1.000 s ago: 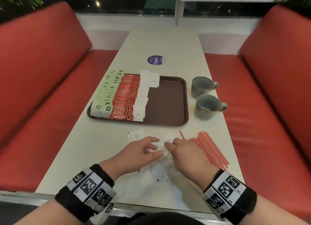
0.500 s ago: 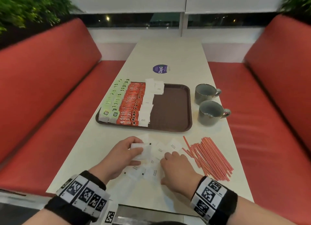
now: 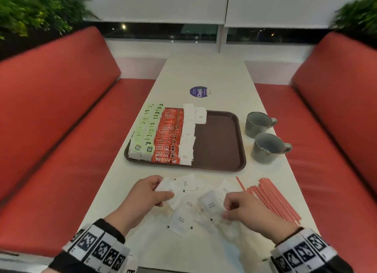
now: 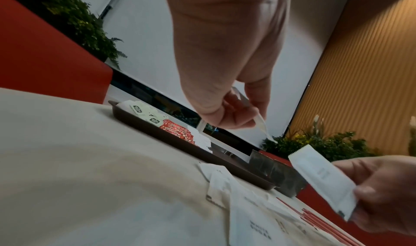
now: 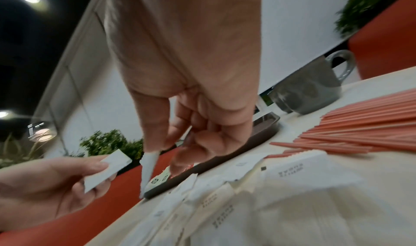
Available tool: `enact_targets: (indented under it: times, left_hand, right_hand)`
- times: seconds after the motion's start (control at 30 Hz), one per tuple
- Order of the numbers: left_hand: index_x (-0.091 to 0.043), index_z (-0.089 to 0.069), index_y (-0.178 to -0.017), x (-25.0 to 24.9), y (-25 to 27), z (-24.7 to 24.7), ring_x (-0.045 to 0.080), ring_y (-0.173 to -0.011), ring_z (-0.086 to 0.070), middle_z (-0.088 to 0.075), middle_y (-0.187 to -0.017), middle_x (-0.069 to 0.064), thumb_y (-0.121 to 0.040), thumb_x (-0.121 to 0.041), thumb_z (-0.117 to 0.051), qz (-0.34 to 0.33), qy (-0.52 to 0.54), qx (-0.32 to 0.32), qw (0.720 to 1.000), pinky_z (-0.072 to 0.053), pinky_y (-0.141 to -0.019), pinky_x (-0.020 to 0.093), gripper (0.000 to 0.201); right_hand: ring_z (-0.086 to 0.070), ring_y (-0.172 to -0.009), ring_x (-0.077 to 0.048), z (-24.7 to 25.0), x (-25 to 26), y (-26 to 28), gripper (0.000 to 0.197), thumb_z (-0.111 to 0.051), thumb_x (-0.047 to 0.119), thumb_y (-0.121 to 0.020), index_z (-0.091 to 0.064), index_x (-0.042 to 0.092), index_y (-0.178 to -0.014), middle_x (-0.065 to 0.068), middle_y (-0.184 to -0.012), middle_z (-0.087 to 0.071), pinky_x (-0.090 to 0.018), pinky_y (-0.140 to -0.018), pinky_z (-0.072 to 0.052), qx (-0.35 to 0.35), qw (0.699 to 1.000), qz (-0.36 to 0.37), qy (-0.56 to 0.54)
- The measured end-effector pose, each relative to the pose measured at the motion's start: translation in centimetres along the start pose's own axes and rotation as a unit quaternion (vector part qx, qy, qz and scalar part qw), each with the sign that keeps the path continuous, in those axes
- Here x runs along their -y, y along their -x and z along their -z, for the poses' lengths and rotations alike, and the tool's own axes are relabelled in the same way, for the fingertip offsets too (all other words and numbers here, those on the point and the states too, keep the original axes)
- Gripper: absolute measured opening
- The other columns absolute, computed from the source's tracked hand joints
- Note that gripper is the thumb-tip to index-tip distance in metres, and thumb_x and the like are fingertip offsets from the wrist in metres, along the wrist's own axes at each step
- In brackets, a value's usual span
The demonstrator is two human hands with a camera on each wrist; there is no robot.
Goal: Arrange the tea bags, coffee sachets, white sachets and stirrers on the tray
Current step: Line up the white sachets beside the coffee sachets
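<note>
The brown tray [image 3: 220,148] carries rows of green tea bags [image 3: 146,134], red coffee sachets [image 3: 169,138] and white sachets [image 3: 187,138] on its left half. Loose white sachets [image 3: 181,219] lie on the table in front of it. My left hand [image 3: 163,193] holds a white sachet [image 3: 166,188] just above the pile; the left wrist view shows it edge-on [image 4: 261,125]. My right hand [image 3: 225,208] pinches another white sachet [image 3: 211,204] by its near end, also seen from the right wrist [image 5: 148,168]. Red stirrers [image 3: 273,201] lie in a heap to the right.
Two grey mugs [image 3: 259,123] [image 3: 267,148] stand right of the tray. A round purple sticker [image 3: 200,92] is on the table beyond it. Red benches [image 3: 51,130] run along both sides. The table's near edge is just below my wrists.
My left hand now holds its white sachet a little higher and further left. My right hand has picked up a sachet from the pile. The head view has tilted up.
</note>
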State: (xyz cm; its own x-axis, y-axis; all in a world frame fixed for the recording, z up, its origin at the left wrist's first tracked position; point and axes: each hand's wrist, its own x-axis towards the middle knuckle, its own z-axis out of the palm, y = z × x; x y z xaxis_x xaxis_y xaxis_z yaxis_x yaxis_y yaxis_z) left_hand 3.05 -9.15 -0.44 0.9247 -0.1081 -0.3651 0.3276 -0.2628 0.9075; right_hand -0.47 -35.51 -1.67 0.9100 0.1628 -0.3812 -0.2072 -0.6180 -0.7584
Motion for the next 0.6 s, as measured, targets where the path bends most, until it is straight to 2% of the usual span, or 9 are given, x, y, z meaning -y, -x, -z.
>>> enact_targets:
  times: [0.03,0.1,0.17,0.23,0.33,0.43,0.5,0.6]
  left_hand:
    - [-0.009,-0.07,-0.088,-0.2,-0.3,0.3,0.011,-0.056,-0.054,-0.071,-0.076,0.001,-0.079,-0.003,-0.071,-0.006,-0.008,0.011,1.0,-0.044,-0.056,0.024,0.011]
    - [-0.014,-0.072,-0.084,-0.9,-0.9,0.7,0.013,-0.057,-0.052,-0.069,-0.072,0.001,-0.083,-0.009,-0.069,-0.006,-0.013,0.037,0.999,-0.043,-0.056,0.024,0.006]
    - [-0.017,-0.072,-0.087,-1.8,-1.4,1.0,0.016,-0.067,-0.063,-0.073,-0.081,0.004,-0.089,-0.012,-0.063,0.01,0.008,0.074,0.997,-0.05,-0.06,0.025,0.01]
    - [-0.015,-0.069,-0.1,-2.6,-2.1,1.3,0.02,-0.083,-0.069,-0.073,-0.095,0.008,-0.095,-0.015,-0.054,0.024,0.036,0.13,0.991,-0.056,-0.067,0.03,0.016]
    - [-0.019,-0.062,-0.112,-3.8,-2.9,1.9,0.026,-0.088,-0.07,-0.073,-0.102,0.008,-0.099,-0.02,-0.047,0.052,0.073,0.184,0.979,-0.057,-0.07,0.037,0.02]
    - [-0.018,-0.056,-0.12,-4.4,-3.9,2.3,0.026,-0.085,-0.07,-0.072,-0.106,0.01,-0.101,-0.035,-0.039,0.064,0.139,0.239,0.959,-0.054,-0.063,0.034,0.031]
    - [-0.017,-0.055,-0.122,-4.1,-4.6,2.5,0.023,-0.087,-0.067,-0.071,-0.107,0.01,-0.099,-0.039,-0.039,0.042,0.135,0.271,0.952,-0.051,-0.065,0.031,0.036]
    - [-0.021,-0.055,-0.122,-3.3,-5.5,2.6,0.018,-0.085,-0.061,-0.071,-0.105,0.005,-0.094,-0.02,-0.055,-0.012,0.067,0.254,0.965,-0.049,-0.068,0.029,0.028]
  right_hand:
    - [-0.041,-0.055,-0.01,0.0,0.3,0.1,0.034,-0.073,0.005,-0.076,-0.049,0.021,-0.057,0.012,-0.053,-0.048,-0.02,-0.053,-0.033,-0.005,0.998,-0.002,-0.066]
    - [-0.044,-0.054,-0.013,-0.4,1.5,0.1,0.03,-0.073,0.001,-0.074,-0.052,0.016,-0.059,0.003,-0.054,-0.057,-0.02,-0.051,-0.033,-0.015,0.985,0.005,-0.174]
    - [-0.05,-0.052,-0.013,-0.9,3.2,-0.1,0.022,-0.074,0.004,-0.068,-0.053,0.01,-0.063,-0.007,-0.056,-0.059,-0.019,-0.049,-0.033,-0.021,0.966,0.012,-0.257]
    - [-0.052,-0.052,-0.012,-1.6,5.0,-0.7,0.019,-0.072,0.008,-0.064,-0.054,0.006,-0.067,-0.011,-0.058,-0.058,-0.018,-0.048,-0.033,-0.026,0.951,0.014,-0.308]
    - [-0.053,-0.053,-0.013,-2.8,7.1,-2.0,0.019,-0.072,0.01,-0.063,-0.054,0.005,-0.069,-0.01,-0.06,-0.059,-0.02,-0.049,-0.032,-0.045,0.946,0.01,-0.322]
    - [-0.054,-0.054,-0.013,-4.1,8.3,-3.3,0.019,-0.07,0.007,-0.064,-0.051,0.008,-0.067,-0.004,-0.059,-0.063,-0.02,-0.048,-0.032,-0.076,0.938,-0.003,-0.337]
    - [-0.054,-0.053,-0.013,-4.9,8.6,-4.2,0.023,-0.071,0.0,-0.071,-0.051,0.009,-0.065,-0.007,-0.062,-0.066,-0.02,-0.048,-0.032,-0.103,0.933,-0.013,-0.345]
    - [-0.052,-0.053,-0.01,-5.6,8.7,-5.2,0.025,-0.067,-0.003,-0.081,-0.051,0.01,-0.066,-0.009,-0.067,-0.068,-0.019,-0.048,-0.033,-0.147,0.935,-0.031,-0.323]
